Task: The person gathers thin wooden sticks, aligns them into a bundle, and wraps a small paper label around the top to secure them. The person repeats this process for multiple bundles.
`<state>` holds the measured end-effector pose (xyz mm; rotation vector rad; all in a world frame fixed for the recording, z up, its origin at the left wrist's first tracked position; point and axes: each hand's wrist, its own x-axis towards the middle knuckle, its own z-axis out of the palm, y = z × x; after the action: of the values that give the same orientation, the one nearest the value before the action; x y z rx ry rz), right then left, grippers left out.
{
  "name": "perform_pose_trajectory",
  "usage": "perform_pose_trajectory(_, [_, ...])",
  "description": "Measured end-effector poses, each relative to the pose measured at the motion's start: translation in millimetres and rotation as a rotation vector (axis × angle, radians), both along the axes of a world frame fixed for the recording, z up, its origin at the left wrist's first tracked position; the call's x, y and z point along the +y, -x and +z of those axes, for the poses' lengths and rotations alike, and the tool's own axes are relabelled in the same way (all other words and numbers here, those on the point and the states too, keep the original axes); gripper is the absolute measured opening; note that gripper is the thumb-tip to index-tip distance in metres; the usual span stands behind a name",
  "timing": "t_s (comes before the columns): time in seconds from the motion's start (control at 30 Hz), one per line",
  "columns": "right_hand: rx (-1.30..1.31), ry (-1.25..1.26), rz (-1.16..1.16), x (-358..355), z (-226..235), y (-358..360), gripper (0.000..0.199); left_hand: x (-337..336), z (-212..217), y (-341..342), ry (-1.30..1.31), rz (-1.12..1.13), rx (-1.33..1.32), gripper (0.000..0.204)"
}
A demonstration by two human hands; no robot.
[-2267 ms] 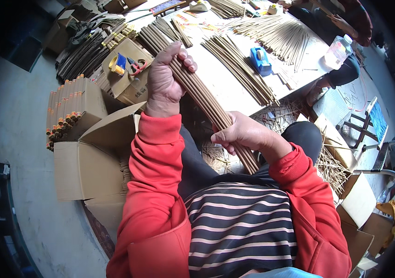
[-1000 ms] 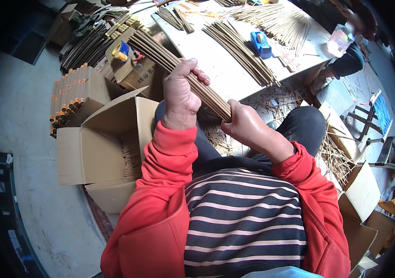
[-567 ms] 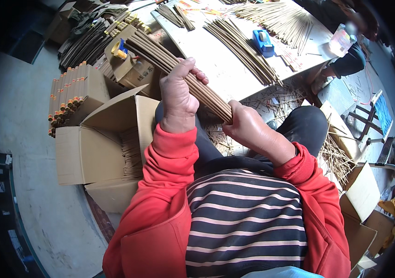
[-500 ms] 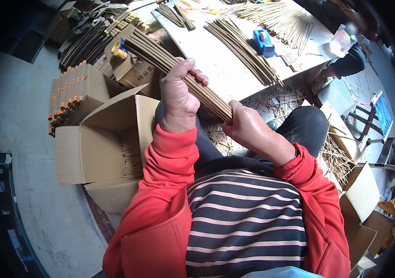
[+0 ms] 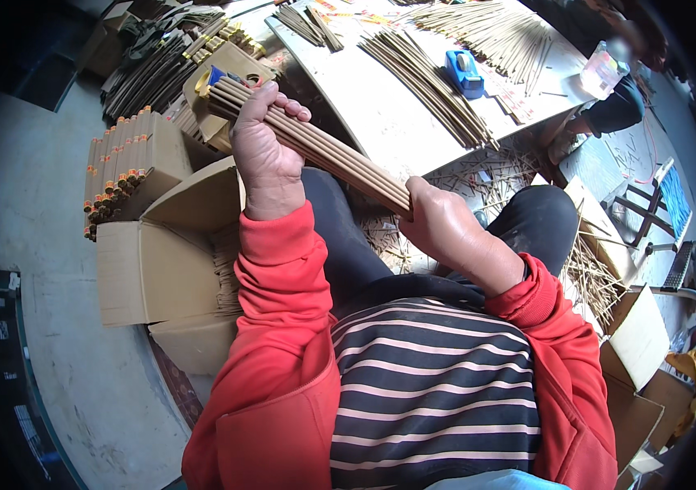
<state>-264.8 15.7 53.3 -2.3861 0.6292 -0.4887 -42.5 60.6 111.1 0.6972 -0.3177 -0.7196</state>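
Left hand point(image 5: 270, 151): fingers wrapped round a bundle of brown sticks point(image 5: 348, 167) toward its upper end, thumb on the near side. Right hand point(image 5: 454, 224): fist tight round the lower end. Bundle slants between the two. Just beyond the left fingers, a blue-and-yellow object point(image 5: 215, 76), partly hidden by the stick ends. Ahead of both hands, white table point(image 5: 368, 122) with a row of loose sticks point(image 5: 425, 86), blue tape dispenser point(image 5: 464, 77), wide stick fan point(image 5: 495, 37); clear plastic bottle point(image 5: 599, 75) at the far right corner. Below the left fingers, a carton point(image 5: 164, 269), flaps spread, sticks point(image 5: 227, 273) inside; left sleeve hides part. Left of those fingers, red-and-yellow-banded bundles point(image 5: 119, 163) stacked against another carton point(image 5: 170, 167). Right of the right fingers, past the knee, a heap of thin sticks point(image 5: 589, 278) between cardboard flaps point(image 5: 643, 331).
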Motion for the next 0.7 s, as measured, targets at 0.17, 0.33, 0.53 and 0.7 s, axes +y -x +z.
perform_pose_trajectory(0.17, [-0.003,0.075,-0.009,-0.2,-9.1,1.0,0.015,2.7,1.9,-16.3,-0.038,0.062,-0.003,0.010])
perform_pose_trajectory(0.33, [0.036,0.116,-0.034,-0.1,-16.3,-3.3,0.013,1.8,-5.8,-28.6,-0.144,0.201,-0.051,0.011])
perform_pose_trajectory(0.53, [0.041,0.131,-0.046,-1.4,-20.4,-0.1,0.013,-2.1,-11.7,-21.8,-0.141,0.245,-0.051,0.012])
perform_pose_trajectory(0.7, [0.160,-0.273,0.070,-0.6,-11.4,3.1,0.020,5.4,-13.5,-27.0,0.011,-0.004,0.046,0.016])
